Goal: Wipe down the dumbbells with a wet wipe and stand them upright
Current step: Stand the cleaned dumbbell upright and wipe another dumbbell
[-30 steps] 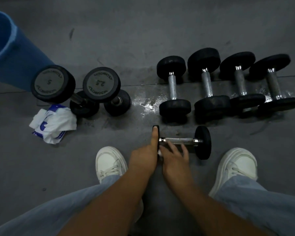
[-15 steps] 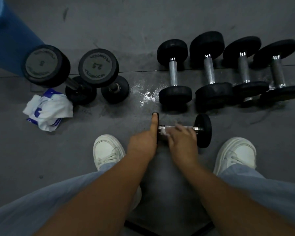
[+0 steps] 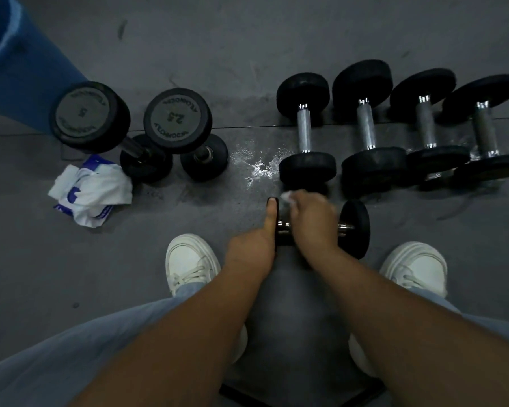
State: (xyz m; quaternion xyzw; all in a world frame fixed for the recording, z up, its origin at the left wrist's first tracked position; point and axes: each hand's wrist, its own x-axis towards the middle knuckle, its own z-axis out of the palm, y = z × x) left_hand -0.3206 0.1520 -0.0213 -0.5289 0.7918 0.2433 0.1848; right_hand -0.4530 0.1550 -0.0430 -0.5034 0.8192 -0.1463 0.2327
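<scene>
A small black dumbbell (image 3: 355, 227) lies sideways on the floor between my shoes. My left hand (image 3: 252, 251) grips its left head, thumb laid along the disc. My right hand (image 3: 315, 218) is curled over the chrome handle and holds a white wet wipe (image 3: 287, 197), which peeks out past the fingers. Two dumbbells stand upright at the left, one marked 5 (image 3: 90, 116) and one marked 2.5 (image 3: 177, 120). Several more dumbbells (image 3: 306, 136) lie in a row at the right.
A crumpled white and blue wipe packet (image 3: 90, 190) lies on the grey floor (image 3: 247, 39) beside the upright pair. A blue rolled mat (image 3: 18, 69) fills the far left corner. A wet patch (image 3: 256, 164) glistens between the two groups. My white shoes (image 3: 190, 259) flank the dumbbell.
My right hand has slid along the handle toward the left head and now covers it with the wipe. My left hand keeps its grip on the left head.
</scene>
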